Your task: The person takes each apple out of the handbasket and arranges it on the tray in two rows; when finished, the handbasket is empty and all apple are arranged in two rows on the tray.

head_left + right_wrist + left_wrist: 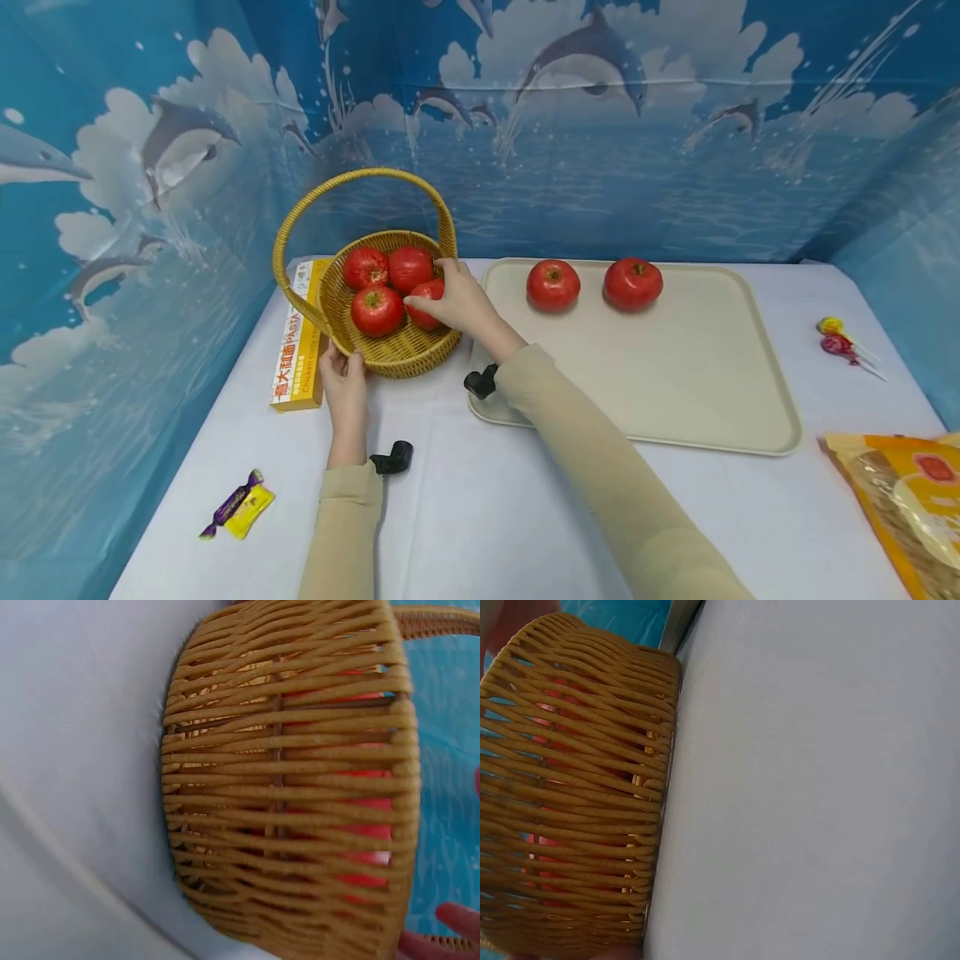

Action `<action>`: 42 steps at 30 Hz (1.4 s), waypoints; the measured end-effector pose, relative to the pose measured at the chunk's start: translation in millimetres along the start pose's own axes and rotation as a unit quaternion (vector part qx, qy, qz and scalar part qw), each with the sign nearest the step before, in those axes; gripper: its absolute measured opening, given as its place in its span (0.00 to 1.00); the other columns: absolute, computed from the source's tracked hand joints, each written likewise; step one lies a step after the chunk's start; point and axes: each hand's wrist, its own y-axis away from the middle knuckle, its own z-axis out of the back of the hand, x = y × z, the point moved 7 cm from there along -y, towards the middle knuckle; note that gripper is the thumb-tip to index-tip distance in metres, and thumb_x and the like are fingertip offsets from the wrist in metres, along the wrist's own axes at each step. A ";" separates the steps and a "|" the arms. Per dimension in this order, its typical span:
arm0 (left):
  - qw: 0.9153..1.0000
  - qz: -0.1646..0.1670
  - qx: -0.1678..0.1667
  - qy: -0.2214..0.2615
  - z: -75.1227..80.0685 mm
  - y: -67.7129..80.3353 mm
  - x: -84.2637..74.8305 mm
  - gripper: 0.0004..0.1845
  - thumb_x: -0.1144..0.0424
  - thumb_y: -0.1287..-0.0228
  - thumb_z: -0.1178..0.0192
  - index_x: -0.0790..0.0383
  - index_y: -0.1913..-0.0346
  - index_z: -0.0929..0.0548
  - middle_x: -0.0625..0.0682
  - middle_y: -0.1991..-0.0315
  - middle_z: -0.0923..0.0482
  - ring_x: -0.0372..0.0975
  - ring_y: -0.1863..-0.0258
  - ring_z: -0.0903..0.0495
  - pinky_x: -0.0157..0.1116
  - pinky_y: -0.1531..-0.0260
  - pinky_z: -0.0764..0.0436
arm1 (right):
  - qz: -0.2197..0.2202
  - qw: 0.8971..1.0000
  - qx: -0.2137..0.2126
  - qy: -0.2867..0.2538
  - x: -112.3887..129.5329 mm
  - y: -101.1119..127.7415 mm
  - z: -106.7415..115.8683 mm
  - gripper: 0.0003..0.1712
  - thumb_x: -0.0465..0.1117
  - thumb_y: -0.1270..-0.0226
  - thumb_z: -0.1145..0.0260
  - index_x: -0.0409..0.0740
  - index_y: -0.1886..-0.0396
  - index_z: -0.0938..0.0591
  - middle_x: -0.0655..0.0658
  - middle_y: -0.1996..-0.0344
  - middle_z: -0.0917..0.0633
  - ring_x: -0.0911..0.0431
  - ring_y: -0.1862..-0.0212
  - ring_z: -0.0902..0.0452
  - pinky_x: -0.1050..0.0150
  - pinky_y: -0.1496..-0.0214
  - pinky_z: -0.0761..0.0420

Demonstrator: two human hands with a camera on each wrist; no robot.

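Note:
A woven yellow basket (397,354) with a tall handle stands on the white table at the back left. Inside it lie several red tomatoes (377,309). My right hand (450,302) reaches over the basket's right rim and grips one tomato (426,294) inside it. My left hand (344,377) holds the basket's near-left rim. Both wrist views show the basket wall (577,802) (292,787) close up, red showing through the weave. Two more tomatoes (553,285) (633,283) sit at the far end of a beige tray (675,392).
A yellow pasta box (298,342) lies left of the basket. A purple and yellow candy (237,505) sits at the front left. Lollipops (840,340) lie at the right edge, a yellow snack bag (907,508) at the front right. Blue dolphin backdrop surrounds the table.

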 end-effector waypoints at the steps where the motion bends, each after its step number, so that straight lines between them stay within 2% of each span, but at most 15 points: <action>1: 1.000 -0.002 -0.001 -0.001 -0.2 0.4 -0.2 0.31 0.64 0.27 0.52 0.62 0.25 0.47 0.58 0.27 0.43 0.43 0.31 0.37 0.39 0.31 0.31 | -0.002 1.000 0.009 0.011 0.9 -1.5 -3.4 0.52 0.62 0.41 0.32 0.41 0.25 0.40 0.37 0.30 0.34 0.45 0.32 0.32 0.49 0.32 0.27; 4: 1.000 -0.008 -0.002 -0.003 -0.7 0.8 -1.3 0.31 0.64 0.27 0.52 0.62 0.25 0.47 0.58 0.27 0.42 0.43 0.31 0.37 0.40 0.31 0.31 | -0.006 0.999 0.033 0.040 2.8 -4.9 -11.9 0.53 0.61 0.40 0.31 0.38 0.25 0.43 0.36 0.30 0.33 0.43 0.31 0.33 0.49 0.32 0.26; 9: 1.000 -0.007 0.000 -0.006 -1.3 1.8 -1.2 0.31 0.62 0.27 0.52 0.61 0.25 0.47 0.58 0.27 0.43 0.43 0.32 0.37 0.39 0.31 0.31 | -0.011 0.995 0.038 0.091 5.3 -7.9 -20.9 0.52 0.59 0.40 0.30 0.35 0.27 0.40 0.34 0.32 0.33 0.41 0.31 0.37 0.49 0.32 0.28; 13: 1.000 -0.003 0.001 -0.003 -1.1 2.1 0.8 0.31 0.63 0.27 0.53 0.61 0.25 0.47 0.58 0.27 0.43 0.42 0.32 0.36 0.39 0.31 0.31 | -0.020 0.992 0.044 0.113 5.3 -8.7 -29.8 0.52 0.60 0.42 0.29 0.34 0.28 0.38 0.32 0.33 0.35 0.42 0.34 0.32 0.51 0.33 0.25; 17: 1.000 -0.004 0.001 -0.001 -1.5 2.3 0.5 0.31 0.62 0.27 0.53 0.61 0.25 0.47 0.58 0.27 0.42 0.43 0.33 0.36 0.40 0.32 0.30 | -0.031 0.991 0.055 0.121 5.7 -9.1 -37.0 0.56 0.61 0.44 0.27 0.34 0.27 0.42 0.31 0.31 0.33 0.42 0.35 0.28 0.50 0.34 0.24; 20: 1.000 -0.005 -0.001 -0.003 -2.0 2.6 0.1 0.31 0.62 0.27 0.52 0.60 0.25 0.47 0.58 0.28 0.42 0.43 0.33 0.36 0.40 0.32 0.30 | -0.028 0.991 0.062 0.118 6.5 -8.3 -40.0 0.59 0.59 0.46 0.26 0.34 0.26 0.44 0.32 0.32 0.30 0.41 0.32 0.30 0.49 0.31 0.27; 22: 1.000 -0.006 -0.003 -0.002 -2.2 2.7 0.0 0.32 0.62 0.27 0.52 0.60 0.25 0.47 0.59 0.28 0.42 0.43 0.33 0.36 0.40 0.32 0.30 | -0.018 0.992 0.063 0.111 7.0 -7.2 -41.1 0.57 0.58 0.47 0.25 0.34 0.28 0.42 0.32 0.33 0.28 0.42 0.32 0.31 0.50 0.31 0.27; 27: 1.000 -0.003 -0.006 0.002 -0.5 2.4 0.6 0.31 0.63 0.28 0.52 0.61 0.25 0.47 0.59 0.27 0.42 0.44 0.32 0.36 0.40 0.31 0.31 | 0.027 0.997 0.040 0.052 8.9 -2.9 -35.1 0.50 0.54 0.50 0.23 0.37 0.33 0.35 0.37 0.39 0.27 0.46 0.37 0.30 0.51 0.38 0.22; 31: 1.000 -0.002 -0.002 -0.005 -0.8 3.6 0.9 0.31 0.62 0.27 0.53 0.61 0.25 0.47 0.58 0.26 0.43 0.43 0.30 0.38 0.39 0.30 0.32 | 0.066 0.998 0.010 -0.014 9.4 9.7 -10.7 0.51 0.53 0.51 0.23 0.41 0.30 0.35 0.40 0.37 0.30 0.48 0.37 0.32 0.50 0.41 0.20; 35: 1.000 0.000 -0.001 -0.012 0.2 4.1 0.4 0.31 0.60 0.27 0.53 0.60 0.25 0.47 0.56 0.26 0.44 0.41 0.30 0.38 0.38 0.30 0.33 | 0.083 0.994 -0.028 -0.065 5.8 29.4 26.3 0.51 0.52 0.53 0.23 0.46 0.29 0.36 0.41 0.34 0.30 0.47 0.37 0.30 0.47 0.41 0.20; 39: 1.000 0.001 -0.001 -0.017 0.0 5.1 -1.0 0.31 0.61 0.27 0.53 0.60 0.24 0.48 0.57 0.26 0.44 0.42 0.30 0.38 0.38 0.30 0.33 | 0.069 0.991 -0.078 -0.087 -11.9 55.8 72.6 0.53 0.50 0.53 0.22 0.50 0.28 0.37 0.42 0.33 0.30 0.46 0.35 0.30 0.44 0.39 0.22; 42: 1.000 0.007 -0.001 -0.019 -0.6 5.0 0.5 0.32 0.61 0.26 0.53 0.60 0.24 0.49 0.57 0.26 0.44 0.41 0.30 0.38 0.38 0.30 0.33 | 0.039 0.987 -0.124 -0.097 -39.9 77.1 112.0 0.53 0.49 0.53 0.21 0.51 0.28 0.37 0.43 0.32 0.31 0.46 0.34 0.32 0.42 0.39 0.23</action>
